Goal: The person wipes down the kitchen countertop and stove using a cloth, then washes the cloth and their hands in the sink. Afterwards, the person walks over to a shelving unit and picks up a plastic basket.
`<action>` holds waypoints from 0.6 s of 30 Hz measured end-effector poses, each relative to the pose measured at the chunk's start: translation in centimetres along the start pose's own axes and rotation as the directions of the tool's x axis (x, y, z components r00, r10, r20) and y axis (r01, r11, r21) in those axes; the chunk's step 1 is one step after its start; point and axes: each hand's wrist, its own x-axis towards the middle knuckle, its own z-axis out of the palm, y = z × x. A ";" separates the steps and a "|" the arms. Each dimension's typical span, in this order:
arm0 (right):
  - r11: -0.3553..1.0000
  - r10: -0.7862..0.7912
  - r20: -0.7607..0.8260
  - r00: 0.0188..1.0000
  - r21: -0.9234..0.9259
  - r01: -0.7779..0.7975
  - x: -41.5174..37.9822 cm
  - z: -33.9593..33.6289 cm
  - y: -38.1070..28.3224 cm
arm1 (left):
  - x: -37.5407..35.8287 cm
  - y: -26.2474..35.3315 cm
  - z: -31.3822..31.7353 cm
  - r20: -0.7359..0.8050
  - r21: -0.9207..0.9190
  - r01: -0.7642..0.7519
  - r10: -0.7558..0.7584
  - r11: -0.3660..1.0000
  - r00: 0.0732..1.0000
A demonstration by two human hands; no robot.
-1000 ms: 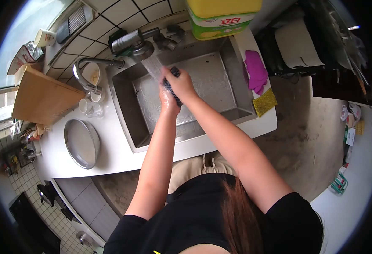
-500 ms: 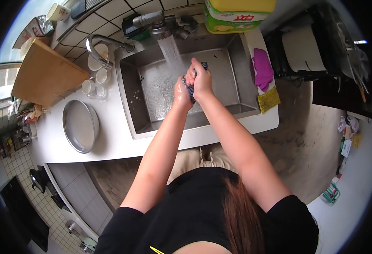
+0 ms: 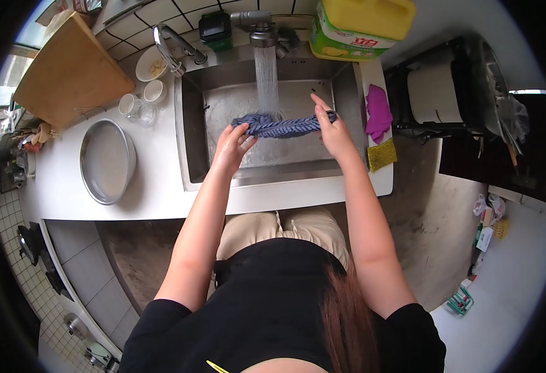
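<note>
A twisted blue-grey striped cloth (image 3: 282,126) stretches sideways over the steel sink (image 3: 285,181), its left part beside the water stream. My left hand (image 3: 232,144) holds the cloth's left end, fingers curled around it. At the right end, my right hand (image 3: 333,128) grips the cloth between thumb and fingers, with one finger pointing up. Water pours from the faucet (image 3: 262,37) in a wide stream that falls behind the cloth.
On the left counter are a round metal basin (image 3: 107,161), cups (image 3: 155,91), a bowl (image 3: 150,64) and a wooden board (image 3: 71,71). A curved tap (image 3: 172,53), yellow jug (image 3: 366,25), purple cloth (image 3: 378,113) and yellow sponge (image 3: 382,155) surround the sink.
My hands have moved apart, left and right. The cloth, bunched between them before, is now drawn out lengthwise. The whole view has shifted slightly.
</note>
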 end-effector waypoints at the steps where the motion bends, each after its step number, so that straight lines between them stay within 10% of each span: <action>1: 0.986 0.163 0.082 0.983 0.032 -0.166 -0.9 -0.8 -1.3 | -0.3 -0.2 -0.3 -0.015 -0.005 -0.018 0.018 1.000 1.000; 5: 0.966 0.060 0.304 0.951 0.223 -0.132 -1.1 -1.2 0.5 | -1.8 0.0 -0.5 -0.166 0.164 0.088 -0.060 0.983 0.984; 10: 0.967 -0.220 0.222 0.950 0.180 0.182 -2.4 -1.3 -0.4 | -2.1 0.0 -2.0 -0.129 0.667 0.173 -0.117 0.724 0.985; 13: 0.958 -0.241 0.229 0.943 0.210 0.194 -3.5 -1.2 -2.3 | -3.0 0.5 -0.6 0.005 0.909 -0.057 0.126 0.412 0.992; 18: 0.948 -0.245 0.216 0.945 0.257 0.187 -3.6 0.0 -2.5 | -5.8 2.8 5.9 0.387 0.688 -0.430 0.207 0.585 0.899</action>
